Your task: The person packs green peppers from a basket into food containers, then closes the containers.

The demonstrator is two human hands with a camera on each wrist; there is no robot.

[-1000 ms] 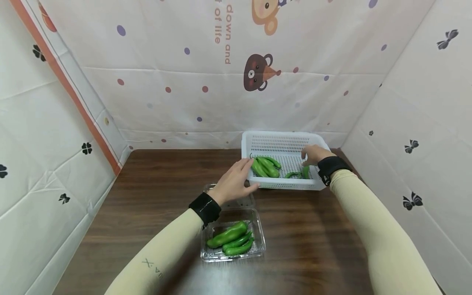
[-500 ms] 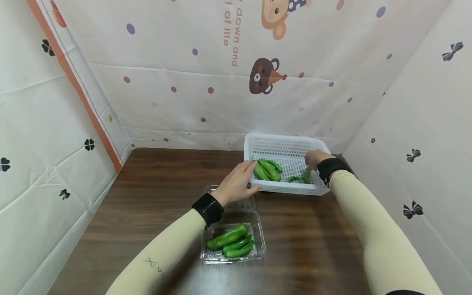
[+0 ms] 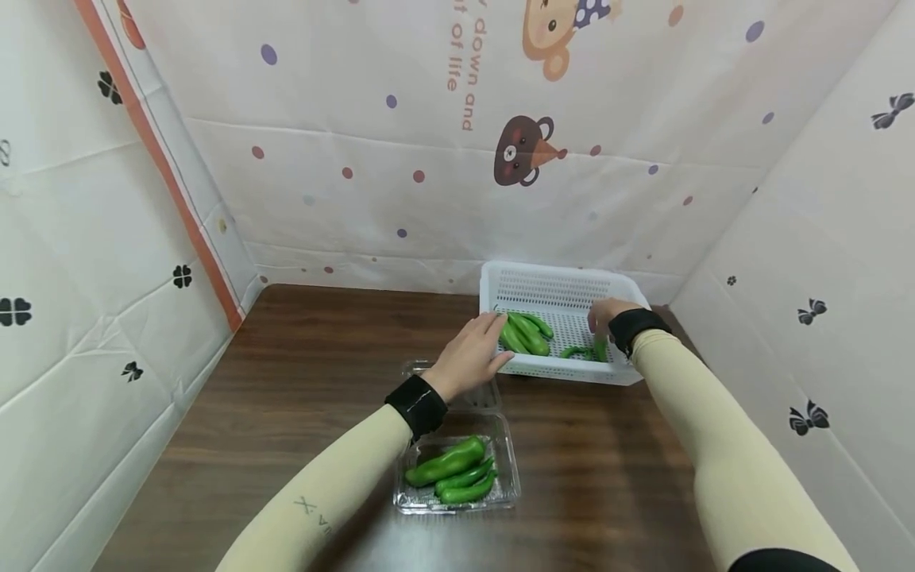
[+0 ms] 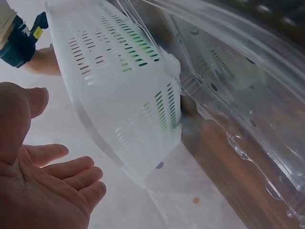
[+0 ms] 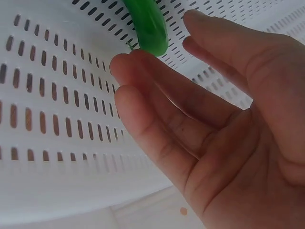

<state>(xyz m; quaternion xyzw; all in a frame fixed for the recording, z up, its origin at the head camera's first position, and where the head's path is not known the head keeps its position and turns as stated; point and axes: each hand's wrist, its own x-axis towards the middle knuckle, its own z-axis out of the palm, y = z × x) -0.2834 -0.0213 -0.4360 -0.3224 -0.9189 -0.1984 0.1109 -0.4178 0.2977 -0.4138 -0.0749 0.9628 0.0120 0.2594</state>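
Head view: a white perforated basket (image 3: pixel 565 295) is seen at the far right of a dark wooden table (image 3: pixel 314 381), with several green peppers (image 3: pixel 527 334) lying inside it toward its left end and a smaller curved pepper (image 3: pixel 581 350) further right. The left hand (image 3: pixel 472 355) is laid against the basket's near-left corner, its fingers stretched out and loose along the rim; nothing is gripped by it. In the left wrist view the same hand (image 4: pixel 38 191) is shown with its palm open and fingers relaxed, just beside the basket's slotted wall (image 4: pixel 124 86), and the edge of a clear plastic clamshell tray (image 4: pixel 248 95) is seen close by.

The right hand (image 3: pixel 608 315) is held inside the basket near its right end, above the small pepper. From the right wrist camera the fingers (image 5: pixel 157 109) are seen extended and slightly spread, with a green pepper tip (image 5: pixel 148 24) just beyond the fingertips; whether it is touched cannot be told, and it is not grasped.

Nearer the person, the clear tray (image 3: pixel 500 488) is set on the table with three green peppers (image 3: pixel 450 469) in it.
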